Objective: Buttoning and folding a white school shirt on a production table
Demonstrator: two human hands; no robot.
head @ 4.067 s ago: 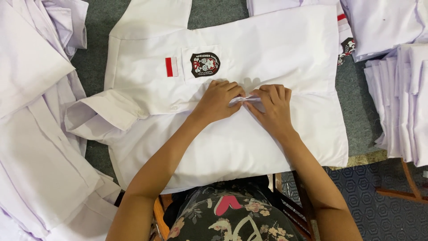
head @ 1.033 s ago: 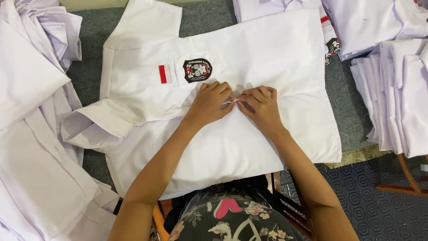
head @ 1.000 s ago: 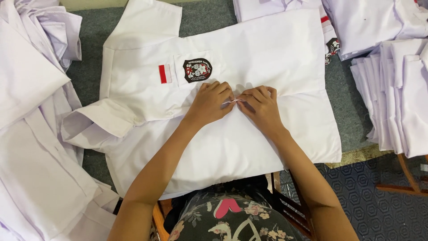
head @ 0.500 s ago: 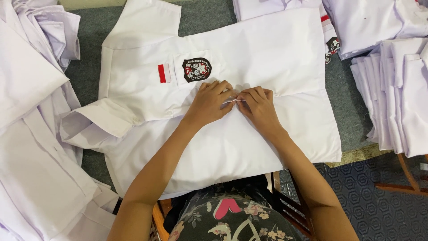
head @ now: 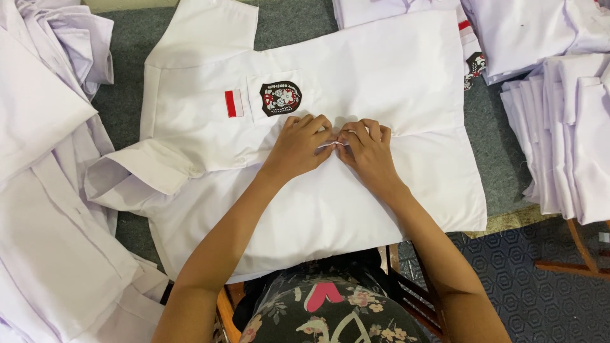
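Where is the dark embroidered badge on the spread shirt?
In the head view, the badge sits on the shirt's chest pocket, right of the red-and-white flag patch, just above the left hand.

Soft, even light falls from above, bright enough that the white shirt looks slightly washed out, its folds showing only as faint grey creases. Shadows are weak, a thin one lying under the hands and forearms. Focus is sharp at the centre, with mild softness toward the edges.

White shirts heaped at left, folded shirts stacked at right, grey tabletop.
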